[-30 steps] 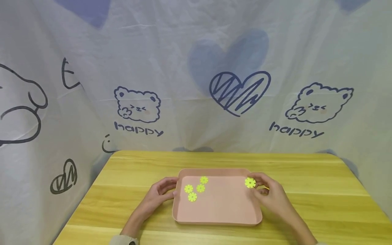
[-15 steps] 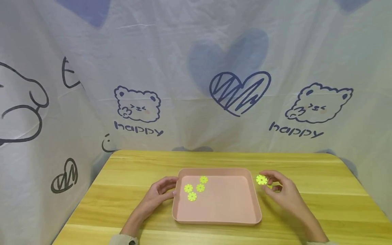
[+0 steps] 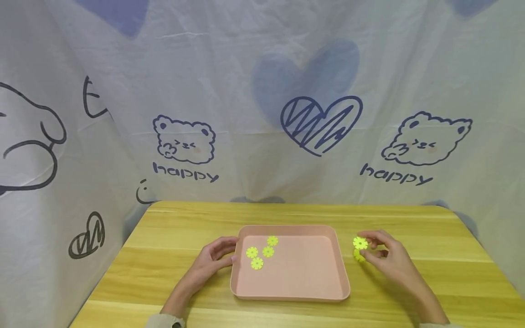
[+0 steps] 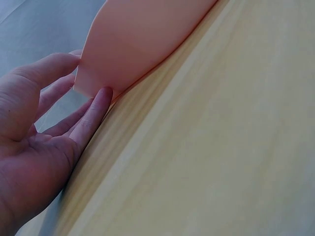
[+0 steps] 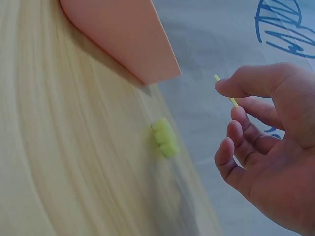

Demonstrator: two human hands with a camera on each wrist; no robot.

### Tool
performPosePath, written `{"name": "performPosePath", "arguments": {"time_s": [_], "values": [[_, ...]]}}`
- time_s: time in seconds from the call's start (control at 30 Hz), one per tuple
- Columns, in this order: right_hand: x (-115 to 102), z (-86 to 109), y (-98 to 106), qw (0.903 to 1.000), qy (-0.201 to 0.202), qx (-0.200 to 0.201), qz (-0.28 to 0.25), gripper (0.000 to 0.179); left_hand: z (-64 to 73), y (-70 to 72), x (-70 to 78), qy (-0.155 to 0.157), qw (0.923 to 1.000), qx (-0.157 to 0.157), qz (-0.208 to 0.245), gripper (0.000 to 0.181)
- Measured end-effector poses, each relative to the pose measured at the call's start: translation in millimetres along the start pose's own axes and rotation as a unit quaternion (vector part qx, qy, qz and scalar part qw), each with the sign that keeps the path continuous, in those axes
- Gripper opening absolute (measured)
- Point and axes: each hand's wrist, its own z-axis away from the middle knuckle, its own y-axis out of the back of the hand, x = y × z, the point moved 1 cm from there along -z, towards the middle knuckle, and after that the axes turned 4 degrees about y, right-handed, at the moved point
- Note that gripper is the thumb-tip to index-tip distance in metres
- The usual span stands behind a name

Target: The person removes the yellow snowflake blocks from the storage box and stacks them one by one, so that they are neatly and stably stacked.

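Observation:
My right hand (image 3: 393,262) pinches a yellow-green snowflake building disc (image 3: 360,243) between thumb and fingertips, above the table to the right of the pink tray (image 3: 345,269). In the right wrist view the pinched disc (image 5: 233,102) shows almost edge-on. Just below it, a second yellow-green piece (image 3: 358,256) lies on the table, partly covered by the first one in the head view. My left hand (image 3: 210,259) rests against the tray's left side, fingertips and thumb touching the outer wall. Several discs (image 3: 257,263) lie flat in the tray's left part.
The wooden table (image 3: 180,223) extends on all sides of the tray. Behind and to the left hangs a pale curtain (image 3: 246,159) with drawn hearts and bears. The tray's raised wall stands between the discs inside and my right hand.
My right hand has carried the pinched disc rightward, from over the tray's right edge to over the table beside it. The second piece there shows more now. My left hand stays at the tray.

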Motion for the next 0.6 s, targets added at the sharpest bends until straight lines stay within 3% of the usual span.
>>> {"name": "performPosePath", "arguments": {"time_s": [0.6], "values": [[31.1,9.1,-0.7,0.9994,-0.031,-0.010,0.013,0.037,-0.6,0.5,-0.4,0.002,1.0000,-0.003,-0.007,0.052]]}}
